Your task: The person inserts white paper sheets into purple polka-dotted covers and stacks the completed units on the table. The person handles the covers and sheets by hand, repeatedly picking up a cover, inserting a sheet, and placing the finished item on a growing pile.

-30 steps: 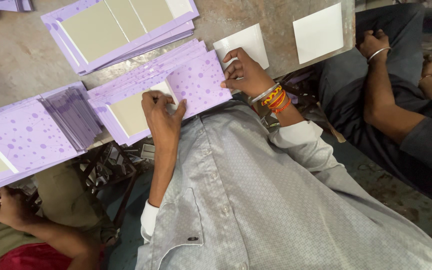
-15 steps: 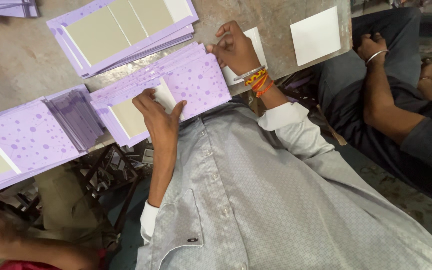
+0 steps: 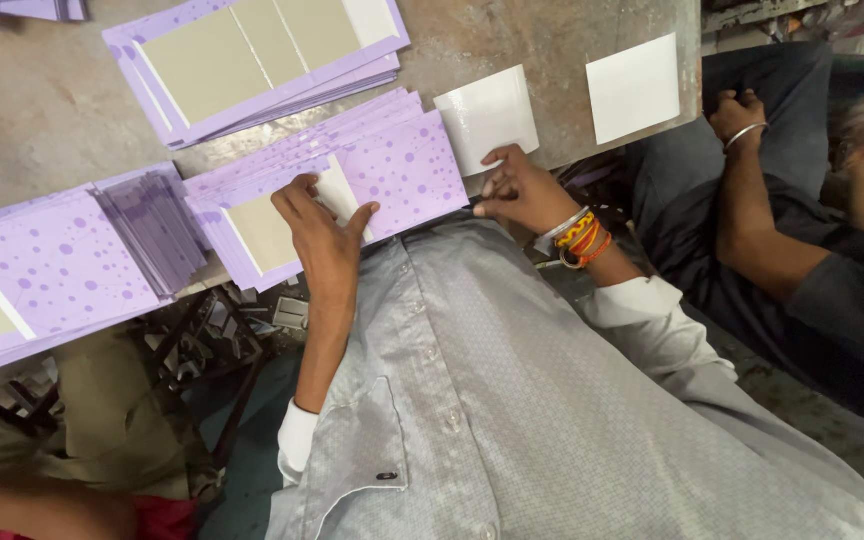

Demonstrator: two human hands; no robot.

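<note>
**Hands on purple dotted card**

Left hand [image 3: 322, 235] lies flat w/ fingers spread on a purple dotted card sheet [image 3: 407, 170]. It presses down, not gripping. The sheet is thin, flat & smooth, a long rectangle w/ a plain tan panel [image 3: 262, 230] on it and small round dots all over. It sits on top of a fanned stack of the same sheets, at the near edge of the table [image 3: 52, 110], right in front of the person.

Right hand [image 3: 522, 190] is at about 3 o'clock from the left one. Its fingers are loosely curled and touch the near edge of a white square card [image 3: 487, 120]; can't tell if it pinches it. That card looks glossy and smooth. The wrist has bright bead bands, orange, yellow & red [image 3: 580, 235].

At 1 o'clock lies another white square [image 3: 634, 87], flat & matte. At 11 o'clock is a pile of purple sheets w/ tan panels [image 3: 252, 60]. At 9 o'clock is one more dotted purple pile [image 3: 52, 265] w/ a bunch of thin purple strips [image 3: 152, 225] on it. The table top is rough, grey & scuffed.

Another person's hand [image 3: 737, 110], w/ a thin silver bangle, rests on a dark-clothed knee at 2 o'clock.
</note>
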